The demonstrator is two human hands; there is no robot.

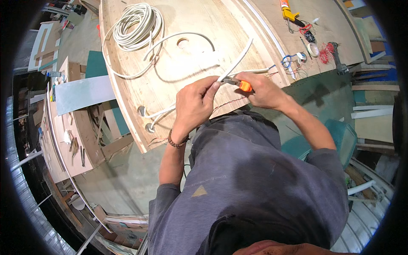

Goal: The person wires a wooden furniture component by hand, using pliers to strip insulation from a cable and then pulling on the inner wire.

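Observation:
My left hand [196,101] is closed on a white cable [239,58], pinching it between thumb and fingers near the panel's front edge. The cable's free end sticks up and away to the right. In my right hand [264,90] are pliers [244,86] with orange handles, their metal jaws at the cable just beside my left thumb. Whether the jaws bite into the cable is too small to tell. Another white cable length [255,70] lies behind the pliers, with thin wires at its right end. Below my left wrist, white cable comes out by two round holes in the wooden panel [178,63].
A coil of white cable [137,26] rests at the panel's far left. On the right lie a caulking gun [289,12], a tape roll [313,49], red wire [326,54] and a drill [338,58]. A green chair [342,135] stands at my right. Left is a wooden bench [80,148] with tools.

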